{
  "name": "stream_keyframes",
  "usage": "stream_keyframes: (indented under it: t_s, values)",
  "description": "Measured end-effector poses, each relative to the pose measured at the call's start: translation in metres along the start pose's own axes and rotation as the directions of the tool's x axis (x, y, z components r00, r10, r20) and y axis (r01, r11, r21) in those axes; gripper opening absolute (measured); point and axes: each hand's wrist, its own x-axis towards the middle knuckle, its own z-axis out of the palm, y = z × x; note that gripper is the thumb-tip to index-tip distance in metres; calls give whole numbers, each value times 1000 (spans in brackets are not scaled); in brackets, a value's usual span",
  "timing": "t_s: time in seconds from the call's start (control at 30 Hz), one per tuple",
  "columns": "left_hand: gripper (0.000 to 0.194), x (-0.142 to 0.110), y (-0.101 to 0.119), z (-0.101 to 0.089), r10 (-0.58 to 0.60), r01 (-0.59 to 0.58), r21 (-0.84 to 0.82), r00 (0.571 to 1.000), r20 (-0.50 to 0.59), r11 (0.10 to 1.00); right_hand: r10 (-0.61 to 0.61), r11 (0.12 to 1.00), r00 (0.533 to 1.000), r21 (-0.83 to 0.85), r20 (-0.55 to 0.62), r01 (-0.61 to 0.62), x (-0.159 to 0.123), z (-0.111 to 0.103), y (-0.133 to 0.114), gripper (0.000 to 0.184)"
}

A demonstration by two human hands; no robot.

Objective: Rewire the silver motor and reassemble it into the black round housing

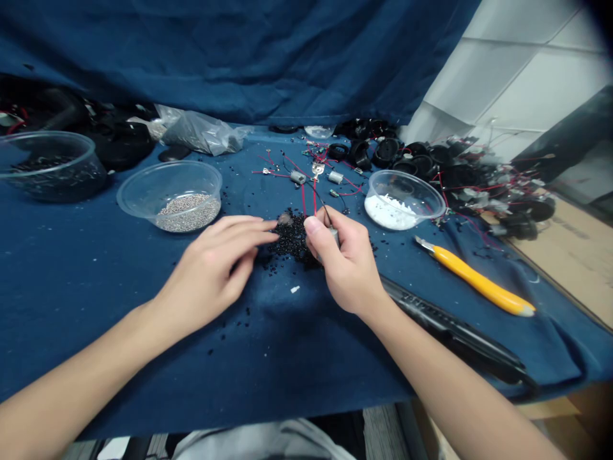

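Left of centre, clear plastic bowl (pixel 167 176) holding grey beads (pixel 188 214). Left hand (pixel 213 271) open, fingers extended, just beside heap of black granules (pixel 290 239); these are loose and should scatter easily. Right hand (pixel 345 265) closed in a pinch on small metal cylinder (pixel 334 236), near the heap's right edge and mostly hidden by the fingers. Likely light and smooth: best held by its body, sparing the fragile-looking thin black wire (pixel 324 209). Farther right, bowl of white granules (pixel 395 214); yellow utility knife (pixel 479 281) lies nearer.
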Motion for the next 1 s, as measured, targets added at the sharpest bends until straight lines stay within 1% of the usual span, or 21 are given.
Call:
stream_keyframes:
  t_s: [0.07, 0.1, 0.17, 0.27, 0.33, 0.37, 0.47, 0.53, 0.6, 0.7, 0.77, 0.8, 0.87, 0.9, 0.97, 1.0]
  values:
    - [24, -3, 8, 5, 108, -109, 22, 994, 28, 994, -7, 1000, 1000, -12, -2, 7, 0, 0, -1, 36]
    - [19, -4, 11, 7, 127, -128, 21, 991, 43, 992, -4, 1000, 1000, -17, -4, 4, 0, -1, -1, 36]
    - [12, -8, 15, 12, 119, -119, -6, 988, 95, 993, 6, 1000, 1000, -24, -9, -6, 1, 0, -1, 37]
    - [9, -11, 17, 20, 71, -59, -53, 965, 254, 997, 18, 1000, 1000, -16, -12, -18, 1, 0, 1, 38]
    - [11, -11, 18, 26, 41, -31, -37, 946, 322, 999, 19, 1000, 1000, -1, -15, -19, 1, 1, 1, 38]
    - [11, -10, 19, 29, 30, -27, -13, 940, 339, 1000, 19, 1000, 1000, 7, -16, -19, 1, 1, 1, 38]
    - [12, -8, 25, 37, 0, -30, 81, 935, 355, 996, 15, 1000, 1000, 22, -16, -14, 1, 2, 1, 37]
    - [14, -8, 26, 38, -11, -24, 93, 931, 364, 995, 13, 1000, 1000, 23, -14, -13, 1, 2, 1, 38]
    - [15, -9, 26, 36, -9, -6, 41, 934, 358, 999, 13, 1000, 1000, 21, -13, -12, 1, 2, 0, 38]
    - [13, -12, 21, 26, -18, 50, -99, 953, 302, 994, 30, 999, 999, 45, -21, -29, 2, -1, 0, 38]
    - [11, -13, 18, 22, -46, 98, -181, 962, 270, 979, 62, 993, 998, 105, -22, -59, 4, -4, 0, 38]
    - [10, -13, 17, 21, -53, 111, -205, 961, 270, 972, 82, 986, 997, 145, -14, -79, 5, -5, 1, 37]
    - [10, -13, 15, 23, -34, 104, -216, 951, 306, 971, 122, 971, 992, 204, 22, -124, 6, -6, 2, 37]
    - [11, -12, 15, 24, -13, 88, -211, 943, 332, 973, 137, 968, 989, 206, 46, -144, 6, -6, 3, 38]
    - [13, -10, 15, 23, 35, 50, -219, 929, 369, 974, 153, 975, 985, 149, 79, -164, 7, -5, 3, 40]
    - [14, -8, 16, 19, 56, 43, -248, 923, 380, 968, 153, 981, 984, 107, 92, -163, 6, -4, 3, 41]
